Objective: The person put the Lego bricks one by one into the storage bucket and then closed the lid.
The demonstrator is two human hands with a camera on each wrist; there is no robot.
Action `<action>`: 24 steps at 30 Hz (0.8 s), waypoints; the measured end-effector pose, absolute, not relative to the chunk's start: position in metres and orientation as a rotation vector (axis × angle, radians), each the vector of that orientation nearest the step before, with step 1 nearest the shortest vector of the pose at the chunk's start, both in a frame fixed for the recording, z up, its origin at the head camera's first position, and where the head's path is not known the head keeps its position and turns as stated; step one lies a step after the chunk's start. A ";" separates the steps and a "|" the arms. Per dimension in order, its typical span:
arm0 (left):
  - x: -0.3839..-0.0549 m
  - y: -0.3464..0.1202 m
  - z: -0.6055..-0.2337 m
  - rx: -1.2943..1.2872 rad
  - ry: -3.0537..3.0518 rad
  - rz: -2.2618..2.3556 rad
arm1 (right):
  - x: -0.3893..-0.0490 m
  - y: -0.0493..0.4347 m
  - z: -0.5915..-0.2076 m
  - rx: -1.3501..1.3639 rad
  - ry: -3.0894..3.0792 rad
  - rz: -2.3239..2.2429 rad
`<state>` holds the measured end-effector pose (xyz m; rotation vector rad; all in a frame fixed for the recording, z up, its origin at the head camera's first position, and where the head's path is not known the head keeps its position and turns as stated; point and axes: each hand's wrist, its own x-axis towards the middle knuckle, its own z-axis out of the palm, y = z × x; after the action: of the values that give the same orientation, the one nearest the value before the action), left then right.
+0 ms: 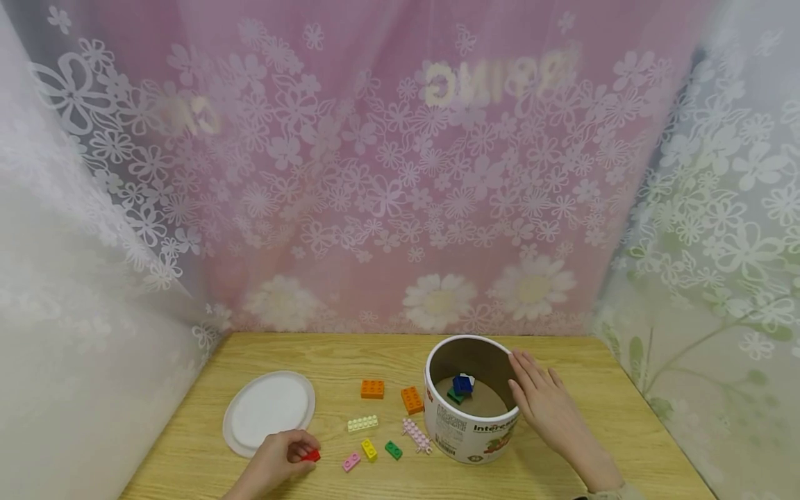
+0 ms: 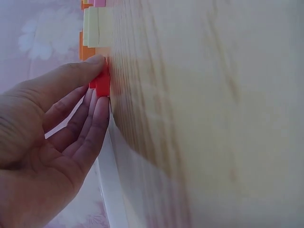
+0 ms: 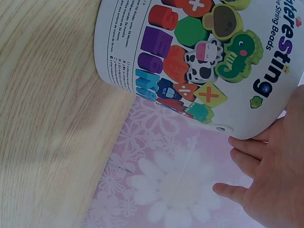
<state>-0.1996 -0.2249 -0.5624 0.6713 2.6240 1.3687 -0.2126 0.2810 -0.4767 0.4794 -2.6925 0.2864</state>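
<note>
My left hand [image 1: 278, 460] is at the near left of the table, its thumb and fingers pinching a small red toy brick [image 1: 311, 455]. In the left wrist view the red brick [image 2: 102, 81] is right at the tabletop, between thumb and fingertips. A round white bucket [image 1: 473, 434] with a printed side stands to the right. Inside it lie a dark blue brick [image 1: 462, 385], a green brick [image 1: 455, 396] and a white piece partly hidden behind the blue one. My right hand [image 1: 550, 408] rests with straight fingers on the bucket's right rim.
Between hand and bucket lie two orange bricks [image 1: 372, 389], a pale yellow brick [image 1: 363, 423], a yellow brick [image 1: 369, 450], a pink brick [image 1: 351, 462], a green brick [image 1: 393, 450] and a light pink piece [image 1: 415, 436]. A white lid [image 1: 231, 423] lies left. Floral curtains [image 1: 375, 173] surround the table.
</note>
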 end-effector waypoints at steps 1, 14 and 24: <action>-0.200 -0.225 -0.563 0.671 2.627 1.366 | -0.212 0.281 -0.477 0.479 -2.695 0.289; -0.215 -0.212 -0.547 0.618 2.739 1.331 | -0.213 0.282 -0.477 0.480 -2.701 0.293; -0.233 -0.197 -0.517 0.657 2.806 1.271 | -0.213 0.282 -0.478 0.479 -2.697 0.270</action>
<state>-0.2326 -0.1971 -0.5170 0.6566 2.8061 1.2715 -0.2131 0.2816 -0.4783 0.4791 -2.6969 0.2700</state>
